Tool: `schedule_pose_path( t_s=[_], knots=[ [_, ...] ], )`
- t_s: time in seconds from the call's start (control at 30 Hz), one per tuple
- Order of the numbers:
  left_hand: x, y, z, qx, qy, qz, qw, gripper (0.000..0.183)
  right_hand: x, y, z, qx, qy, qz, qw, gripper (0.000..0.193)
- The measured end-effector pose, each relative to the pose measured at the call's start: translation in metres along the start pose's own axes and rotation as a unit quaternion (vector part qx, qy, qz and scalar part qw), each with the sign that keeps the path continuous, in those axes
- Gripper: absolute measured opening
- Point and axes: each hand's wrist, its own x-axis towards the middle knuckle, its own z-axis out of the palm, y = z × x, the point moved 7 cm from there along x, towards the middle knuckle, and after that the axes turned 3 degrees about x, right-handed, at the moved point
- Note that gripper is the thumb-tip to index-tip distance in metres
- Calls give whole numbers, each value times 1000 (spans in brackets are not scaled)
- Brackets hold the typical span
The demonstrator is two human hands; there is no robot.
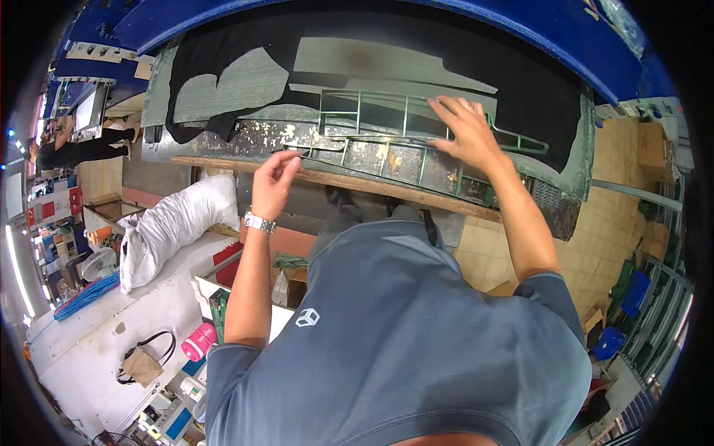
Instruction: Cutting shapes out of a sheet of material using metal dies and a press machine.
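The green frame (387, 137) lies lengthwise across the bench; the right hand (465, 130) presses spread, the left hand (275, 178) pinches its end.

Green metal frame (387, 141) painted; worn wood board (372, 186); matt black cloth (520, 89)

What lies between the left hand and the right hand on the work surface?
In the head view, a green metal frame spans the stretch between the left hand and the right hand, which rests on it.
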Motion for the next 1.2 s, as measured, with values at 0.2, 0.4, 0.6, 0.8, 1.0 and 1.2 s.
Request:
schedule_pose_path(
  t_s=[0.2, 0.4, 0.6, 0.8, 1.0, 1.2],
  knots=[
    [45, -3, -52, -9, 21, 28, 999, 21, -35, -58, 13, 40, 24, 33, 998, 85],
    [98, -18, -71, -18, -22, 42, 999, 20, -40, -73, 36, 89, 8, 79, 993, 88],
    [157, -39, -99, 16, -16, 16, 1000, 26, -42, -70, 47, 77, -14, 96, 992, 89],
    [191, -43, -131, 315, 27, 145, 938, 21, -37, -73, 43, 42, -25, 97, 994, 97],
    [180, -8, -82, 484, -5, 224, 846, 28, -59, -14, -15, 17, 114, 182, 977, 68],
    [203, -28, -73, 499, 32, 175, 848, 26, -237, 246, -94, -44, 313, 578, 752, 60]
  ],
)
